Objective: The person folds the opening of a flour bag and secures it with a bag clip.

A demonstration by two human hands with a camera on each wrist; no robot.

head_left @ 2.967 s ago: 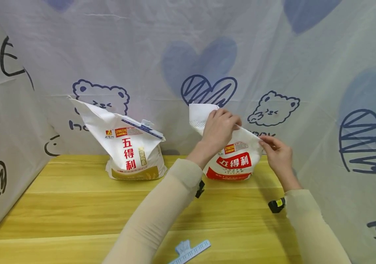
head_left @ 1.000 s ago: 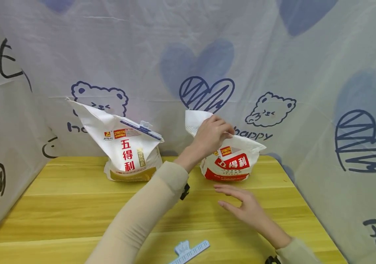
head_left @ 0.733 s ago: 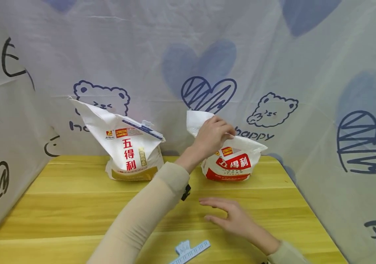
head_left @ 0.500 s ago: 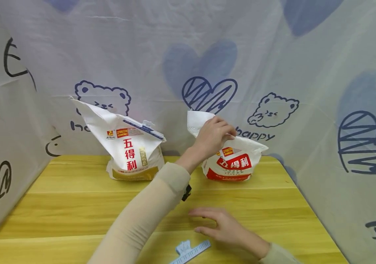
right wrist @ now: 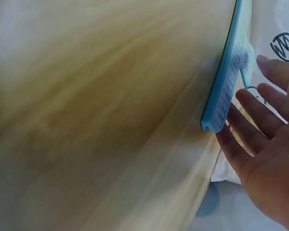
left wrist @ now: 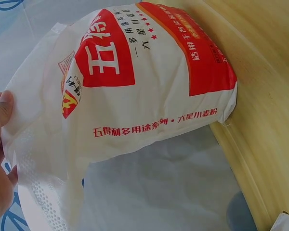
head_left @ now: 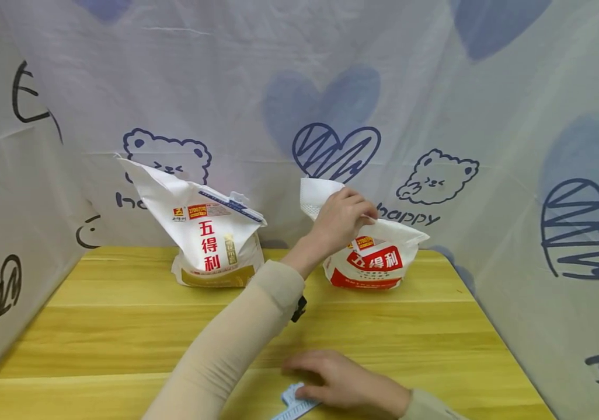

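Observation:
A white flour bag with red print [head_left: 375, 259] stands at the back right of the table. My left hand [head_left: 342, 219] grips its folded top edge; in the left wrist view the thumb [left wrist: 6, 103] presses on the white plastic near the mouth. Low in the head view, my right hand [head_left: 338, 379] reaches over a light blue sealing clip [head_left: 291, 396] lying on the table. The right wrist view has the fingers [right wrist: 260, 113] spread loosely beside the clip [right wrist: 226, 77], not curled round it. Part of the clip is hidden under the hand.
A second flour bag [head_left: 215, 245], with gold print, stands at the back left with a dark blue clip [head_left: 231, 205] across its slanted top. A printed cloth [head_left: 236, 70] hangs behind and beside the wooden table [head_left: 121, 338].
My right hand has let go of the red-print bag's right corner and moved down and left to the light blue clip. The left hand keeps its hold, slightly lower than before.

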